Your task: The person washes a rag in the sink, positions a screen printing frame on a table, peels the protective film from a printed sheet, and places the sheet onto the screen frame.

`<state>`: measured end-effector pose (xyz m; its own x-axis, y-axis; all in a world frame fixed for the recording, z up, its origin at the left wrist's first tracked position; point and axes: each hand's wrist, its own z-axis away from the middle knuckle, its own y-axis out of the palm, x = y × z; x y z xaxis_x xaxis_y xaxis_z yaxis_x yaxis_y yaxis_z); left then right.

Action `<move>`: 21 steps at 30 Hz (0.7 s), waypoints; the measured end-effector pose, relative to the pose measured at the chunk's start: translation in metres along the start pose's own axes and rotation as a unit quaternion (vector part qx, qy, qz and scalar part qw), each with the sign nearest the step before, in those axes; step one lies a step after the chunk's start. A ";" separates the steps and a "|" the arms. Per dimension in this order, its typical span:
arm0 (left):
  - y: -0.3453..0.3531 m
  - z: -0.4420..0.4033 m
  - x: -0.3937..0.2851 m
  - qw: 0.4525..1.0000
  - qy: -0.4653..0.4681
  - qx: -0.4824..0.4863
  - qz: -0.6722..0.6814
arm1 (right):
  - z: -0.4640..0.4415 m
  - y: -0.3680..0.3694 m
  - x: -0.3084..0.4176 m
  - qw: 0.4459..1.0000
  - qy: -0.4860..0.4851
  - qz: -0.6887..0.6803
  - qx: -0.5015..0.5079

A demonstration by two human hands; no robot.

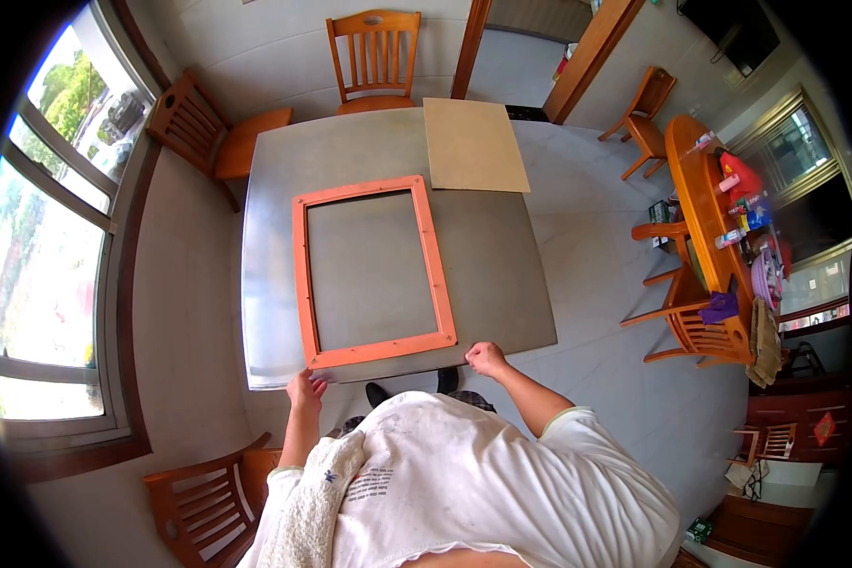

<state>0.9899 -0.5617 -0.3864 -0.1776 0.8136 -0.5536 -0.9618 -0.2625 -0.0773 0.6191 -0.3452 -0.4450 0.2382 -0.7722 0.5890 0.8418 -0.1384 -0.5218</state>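
Observation:
An orange-red rectangular frame (438, 270) lies flat on the grey table (502, 284), with the tabletop showing through its middle. Small dark marks dot its bars. My left hand (306, 388) is at the near table edge, just below the frame's near left corner, its fingers loosely apart. Whether a fingertip touches the frame there is hard to see. Close to the frame's near right corner, my right hand (486, 359) is closed over the table edge, its fingers curled in. Anything inside those fingers is hidden.
A tan board (476, 144) lies at the table's far right corner, slightly overhanging. Wooden chairs stand at the far side (376, 62), far left (220, 133) and near left (208, 502). To the right, a wooden table (701, 204) holds bottles and packages. Windows line the left wall.

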 end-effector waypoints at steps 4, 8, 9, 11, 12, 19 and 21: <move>-0.001 -0.004 0.002 1.000 -0.002 0.005 -0.002 | -0.001 0.001 0.000 1.000 0.004 -0.011 0.003; -0.004 -0.008 0.004 1.000 -0.002 0.015 0.002 | -0.004 0.003 -0.006 0.999 -0.025 0.022 -0.014; -0.004 -0.009 0.004 1.000 -0.001 0.014 0.001 | -0.006 0.005 -0.008 0.999 -0.029 0.021 -0.015; -0.003 -0.009 0.004 1.000 0.001 0.012 0.001 | -0.008 0.006 -0.011 0.999 -0.029 0.022 -0.016; -0.003 -0.009 0.004 1.000 -0.001 0.015 0.001 | -0.009 0.007 -0.012 0.999 -0.026 0.023 -0.016; -0.003 -0.008 0.001 1.000 -0.001 0.018 0.001 | -0.001 0.000 0.000 1.000 -0.015 0.018 -0.005; -0.002 -0.006 0.001 1.000 0.001 0.013 0.001 | 0.000 -0.001 0.001 1.000 -0.005 0.010 0.000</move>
<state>0.9934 -0.5637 -0.3917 -0.1790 0.8125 -0.5549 -0.9668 -0.2499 -0.0540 0.6184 -0.3462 -0.4439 0.2594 -0.7683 0.5852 0.8371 -0.1233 -0.5330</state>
